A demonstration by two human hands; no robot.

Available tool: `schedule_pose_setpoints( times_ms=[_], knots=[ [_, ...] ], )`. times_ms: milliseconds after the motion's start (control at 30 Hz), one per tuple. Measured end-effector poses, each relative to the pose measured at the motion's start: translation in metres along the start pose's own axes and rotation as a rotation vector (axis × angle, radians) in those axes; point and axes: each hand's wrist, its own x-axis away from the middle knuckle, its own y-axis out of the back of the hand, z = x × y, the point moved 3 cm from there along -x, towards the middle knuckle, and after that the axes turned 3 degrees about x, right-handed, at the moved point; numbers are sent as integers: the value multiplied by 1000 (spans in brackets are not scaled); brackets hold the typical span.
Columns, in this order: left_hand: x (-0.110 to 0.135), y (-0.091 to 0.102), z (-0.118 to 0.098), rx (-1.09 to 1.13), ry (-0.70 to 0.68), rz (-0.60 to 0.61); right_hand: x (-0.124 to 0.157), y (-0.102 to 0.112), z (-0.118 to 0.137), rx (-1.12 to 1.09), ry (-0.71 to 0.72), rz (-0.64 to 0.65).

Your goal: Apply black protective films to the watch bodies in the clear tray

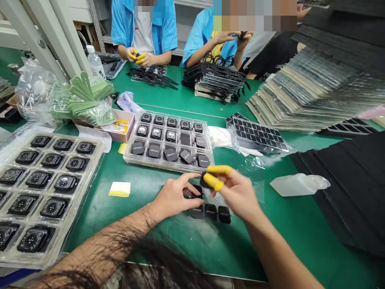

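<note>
My left hand (173,195) is low over the table, its thumb and fingers curved and apart around a dark square piece (195,192), partly hidden by them. Its index fingertip comes close to a small black piece (205,180) pinched in my right hand (237,188). Yellow finger cots cover two fingertips of the right hand. Just below, black square pieces with faint print (211,212) lie in a row on the green table. Beyond my hands stands a clear tray (168,165) with black watch units and printed black squares in its pockets.
At left lies a larger tray of watch units (64,182). A white-and-yellow pad (119,189), a translucent bottle (297,185) and black sheets (351,188) surround the work spot. Green straps (90,96) sit behind. Two people in blue work across the table.
</note>
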Motion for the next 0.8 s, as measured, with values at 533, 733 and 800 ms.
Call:
schedule_pose_setpoints(
  times_ms=[533, 733, 800],
  knots=[
    [-1, -1, 4, -27, 1, -11, -141, -83, 56, 1087, 248, 89],
    [-1, 2, 1, -38, 11, -18, -156, -84, 62, 675, 178, 104],
    [-2, 3, -1, -39, 24, -23, -139, -73, 64, 425, 167, 88]
  ],
)
